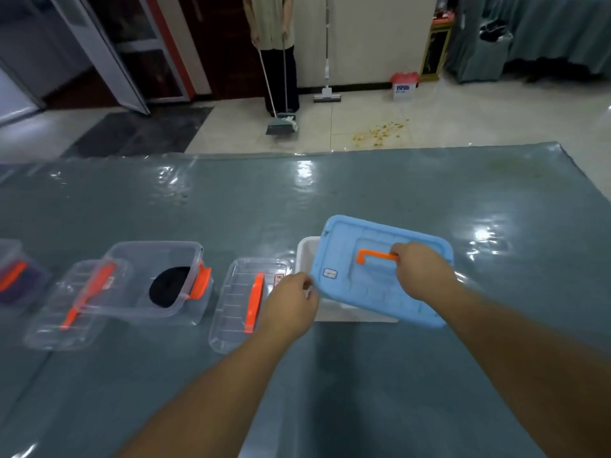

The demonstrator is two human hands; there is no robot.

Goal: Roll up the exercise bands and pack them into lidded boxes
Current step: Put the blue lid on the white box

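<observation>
Right fingers (401,256) curled round blue lid (373,292) handle, left fingers (305,283) pinching its edge, glossy grey-green table (363,186), tiled floor (463,114)

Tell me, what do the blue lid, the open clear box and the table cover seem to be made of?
Blue lid: opaque moulded plastic, matt look, with raised ribs. Clear box: see-through plastic, glossy; the black roll shows through its wall. Table cover: probably soft clear vinyl over grey-green; it shines and ripples.
</observation>
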